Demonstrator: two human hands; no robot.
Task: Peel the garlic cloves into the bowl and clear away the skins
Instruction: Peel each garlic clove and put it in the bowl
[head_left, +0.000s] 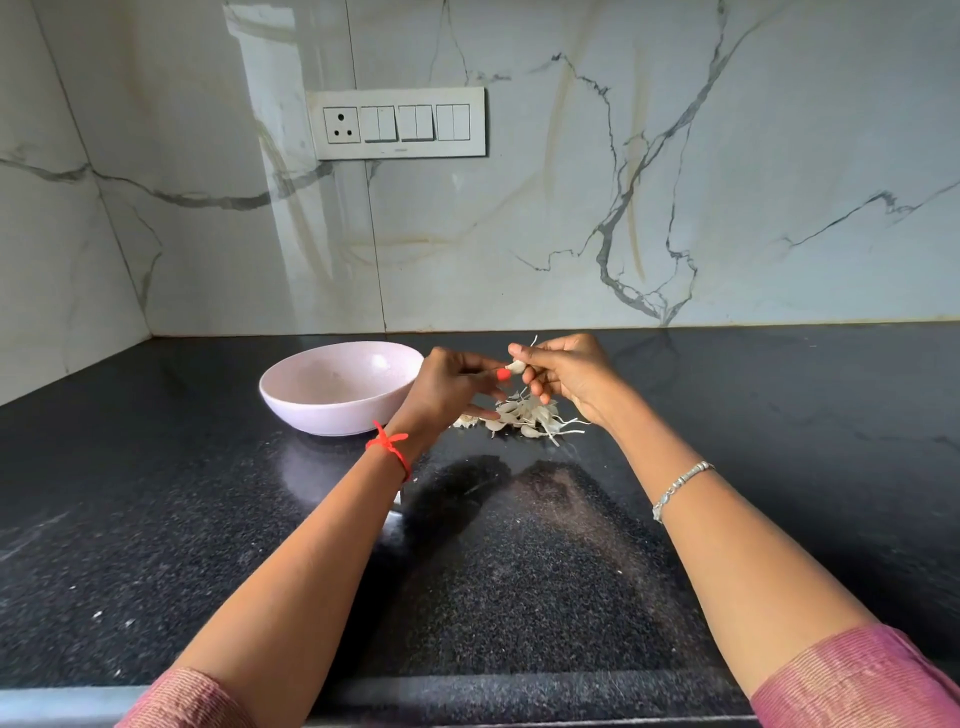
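The left hand and right hand both pinch one clove with their fingertips, above the skins heaped near the counter's back edge, just right of the bowl.

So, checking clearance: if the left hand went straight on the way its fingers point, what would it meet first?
Probably the garlic clove the right hand pinches, close ahead of the left hand; depth is unclear.
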